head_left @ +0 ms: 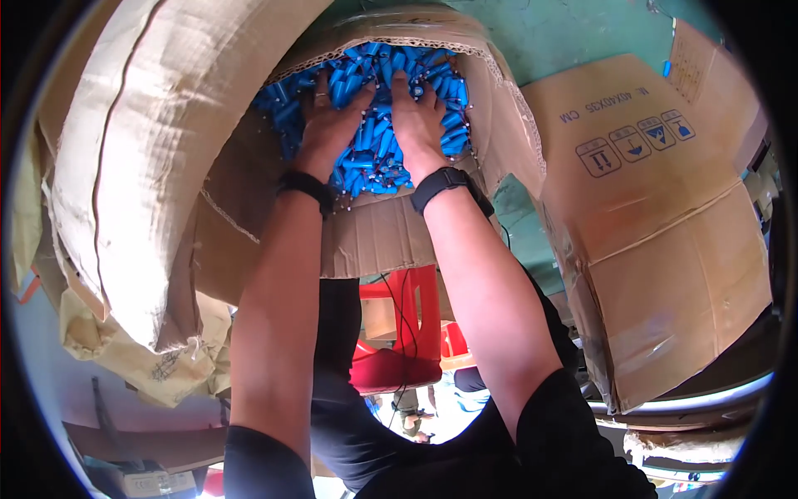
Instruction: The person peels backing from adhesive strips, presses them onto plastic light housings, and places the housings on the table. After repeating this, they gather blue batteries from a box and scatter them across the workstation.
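An open cardboard box [374,237] in front of me is filled with a heap of small blue cylinders [370,162]. My left hand [328,125] lies palm down on the heap, fingers spread, a ring on one finger and a black band on the wrist. Beside it my right hand [418,121] presses flat into the same cylinders, fingers apart, a black watch on its wrist. The thumbs nearly touch. Neither hand visibly grips anything; the fingertips are partly buried among the cylinders.
A large curved cardboard flap [141,158] rises at the left. A second big cardboard carton [665,249] stands at the right on a green floor [573,29]. Below the box sits a red plastic stool [403,349], between my dark-trousered legs.
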A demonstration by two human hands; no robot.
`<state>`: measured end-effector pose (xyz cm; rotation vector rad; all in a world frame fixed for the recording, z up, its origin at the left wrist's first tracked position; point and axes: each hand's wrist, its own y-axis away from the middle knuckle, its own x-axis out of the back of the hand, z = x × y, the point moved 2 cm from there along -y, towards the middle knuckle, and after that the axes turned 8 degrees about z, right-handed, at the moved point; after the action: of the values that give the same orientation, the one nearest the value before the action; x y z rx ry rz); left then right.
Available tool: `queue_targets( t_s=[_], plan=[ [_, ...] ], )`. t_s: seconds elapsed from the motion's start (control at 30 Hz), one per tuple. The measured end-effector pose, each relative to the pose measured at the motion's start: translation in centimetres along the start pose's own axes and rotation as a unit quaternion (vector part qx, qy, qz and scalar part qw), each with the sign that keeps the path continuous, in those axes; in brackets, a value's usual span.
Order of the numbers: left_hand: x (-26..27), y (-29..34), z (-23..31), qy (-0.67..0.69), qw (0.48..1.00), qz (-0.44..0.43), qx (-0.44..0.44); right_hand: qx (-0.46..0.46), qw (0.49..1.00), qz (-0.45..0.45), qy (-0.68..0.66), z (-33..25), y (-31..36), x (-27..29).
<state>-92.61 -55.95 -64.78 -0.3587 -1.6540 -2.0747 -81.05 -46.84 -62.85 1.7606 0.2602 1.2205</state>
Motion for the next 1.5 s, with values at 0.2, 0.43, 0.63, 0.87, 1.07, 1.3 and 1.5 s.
queue_targets(
  t_s=[0.2, 0.43, 0.63, 0.87, 1.07, 1.3, 1.5],
  plan=[
    [-0.9, 0.3, 0.9, -0.008, 0.997, 0.066, 0.038, -0.002, 0.998, 0.054, 0.04, -0.6, 0.1, -0.7],
    [0.9, 1.7, 1.6, -0.016, 0.996, -0.083, -0.004, 0.016, 0.998, 0.014, -0.061, 2.4, 1.1, -0.7],
    [1.0, -0.1, 1.0, 0.003, 0.998, -0.057, 0.011, -0.01, 0.994, -0.013, -0.105, -0.1, 0.6, -1.4],
    [0.6, 1.3, 1.5, 0.058, 0.993, -0.096, 0.04, 0.007, 0.991, -0.02, -0.129, 2.8, 1.0, -0.3],
    [0.4, 0.1, -0.5, 0.096, 0.994, -0.052, 0.027, -0.016, 0.987, -0.047, -0.153, 0.2, 1.7, -1.0],
    [0.4, 1.6, -0.2, 0.078, 0.991, -0.07, 0.08, -0.015, 0.974, -0.079, -0.214, 2.8, 1.1, -0.6],
    [1.6, 6.4, 0.9, 0.189, 0.977, -0.034, 0.091, -0.025, 0.916, -0.147, -0.373, 2.8, 5.4, 1.7]
  ],
)
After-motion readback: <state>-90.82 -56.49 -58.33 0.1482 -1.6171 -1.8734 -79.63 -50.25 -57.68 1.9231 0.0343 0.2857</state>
